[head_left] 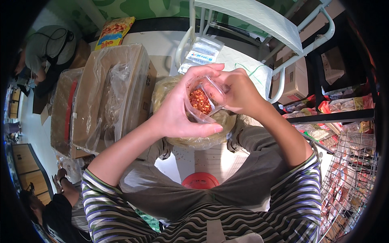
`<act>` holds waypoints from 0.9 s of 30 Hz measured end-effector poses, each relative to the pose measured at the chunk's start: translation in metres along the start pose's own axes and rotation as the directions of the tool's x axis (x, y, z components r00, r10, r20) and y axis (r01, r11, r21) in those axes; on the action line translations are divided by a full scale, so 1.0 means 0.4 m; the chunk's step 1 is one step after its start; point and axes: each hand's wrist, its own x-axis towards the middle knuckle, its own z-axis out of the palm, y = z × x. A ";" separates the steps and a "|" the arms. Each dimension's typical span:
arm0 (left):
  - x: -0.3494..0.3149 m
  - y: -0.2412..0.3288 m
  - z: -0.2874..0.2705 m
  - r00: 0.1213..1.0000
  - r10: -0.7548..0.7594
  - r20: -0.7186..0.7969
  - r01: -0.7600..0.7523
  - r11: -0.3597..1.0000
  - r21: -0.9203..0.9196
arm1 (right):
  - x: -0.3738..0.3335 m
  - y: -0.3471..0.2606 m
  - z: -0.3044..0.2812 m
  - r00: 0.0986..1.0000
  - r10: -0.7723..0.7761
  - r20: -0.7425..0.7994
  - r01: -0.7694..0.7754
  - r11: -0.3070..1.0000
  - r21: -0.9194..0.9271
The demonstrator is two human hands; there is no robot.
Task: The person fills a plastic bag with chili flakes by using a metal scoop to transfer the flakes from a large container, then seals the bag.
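Note:
In the middle of the head view, my left hand (178, 106) curls round a clear plastic cup (191, 114), its thumb stretched along the near side. Crushed red chili flakes (200, 101) with pale seeds lie inside it. My right hand (239, 90) is closed at the cup's right side, gripping a clear plastic piece (217, 86) with a curved rim. I cannot tell whether that piece is a lid or a second cup. Below both hands is a wide vessel lined with a yellowish plastic bag (178, 141); its contents are hidden by my hands.
Left stands a cardboard box (91, 117) lined with clear plastic, with a yellow-red packet (115, 32) behind it. A white metal step stool (251, 77) holds clear packets (202, 52). Right are a wire basket (352, 162) and shelved goods. A red round object (200, 180) lies between my legs. Two people are at left.

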 end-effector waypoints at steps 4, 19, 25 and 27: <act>-0.003 -0.005 0.002 1.000 0.003 -0.014 -0.003 0.999 0.040 | 0.007 0.004 0.017 0.989 -0.109 -0.099 0.103 0.993 -0.062; -0.059 -0.128 -0.242 0.927 -0.351 -0.130 0.372 0.834 0.408 | -0.103 0.181 0.031 0.670 0.620 0.409 -0.734 0.635 0.241; -0.127 -0.239 -0.247 0.874 -0.472 -0.116 0.485 0.858 0.169 | -0.224 0.385 0.160 0.416 0.737 0.533 -0.905 0.280 0.319; -0.136 -0.244 -0.261 0.852 -0.516 -0.083 0.519 0.816 0.255 | -0.224 0.428 0.221 0.304 0.708 0.638 -0.941 0.121 0.315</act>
